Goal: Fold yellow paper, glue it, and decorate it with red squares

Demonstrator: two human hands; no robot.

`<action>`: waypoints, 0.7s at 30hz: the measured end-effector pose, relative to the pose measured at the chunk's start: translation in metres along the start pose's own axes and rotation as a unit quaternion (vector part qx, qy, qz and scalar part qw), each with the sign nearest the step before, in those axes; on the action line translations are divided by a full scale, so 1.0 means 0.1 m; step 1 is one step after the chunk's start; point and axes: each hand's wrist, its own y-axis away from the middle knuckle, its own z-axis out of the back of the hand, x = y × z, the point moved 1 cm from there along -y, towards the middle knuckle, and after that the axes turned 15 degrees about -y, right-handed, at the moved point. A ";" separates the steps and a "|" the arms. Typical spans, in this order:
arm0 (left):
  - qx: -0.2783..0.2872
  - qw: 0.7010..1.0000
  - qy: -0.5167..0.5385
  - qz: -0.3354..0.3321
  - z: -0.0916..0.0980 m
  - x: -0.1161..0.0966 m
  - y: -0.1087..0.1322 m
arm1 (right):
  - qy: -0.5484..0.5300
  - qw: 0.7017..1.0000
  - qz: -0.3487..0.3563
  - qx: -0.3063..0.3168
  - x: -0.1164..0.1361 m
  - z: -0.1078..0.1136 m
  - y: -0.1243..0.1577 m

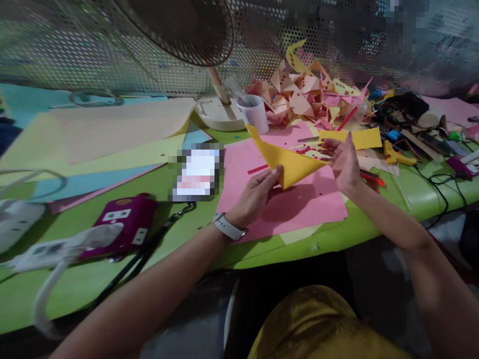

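Observation:
My left hand (258,195) pinches the lower part of a folded yellow paper shape (290,165), thumb on top. The shape has a long upright point at its left and another point stretching right. My right hand (343,162) is open beside the right point, palm turned toward the paper and fingers apart; whether a fingertip touches it I cannot tell. Pink paper sheets (299,212) lie beneath, with a red strip (258,169) and small red bits on them. A flat yellow paper strip (368,138) lies behind my right hand.
Folded paper pieces (299,92) are heaped at the back beside a white cup (254,112) and a fan (220,117). Large coloured sheets (112,127), a phone (197,172) and a purple power socket (125,219) are at left. A yellow-handled tool (396,155) and cables lie right.

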 end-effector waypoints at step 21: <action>-0.053 0.997 0.018 -0.060 -0.16 0.11 0.06 | -0.145 0.973 -0.149 0.100 -0.34 -0.19 0.26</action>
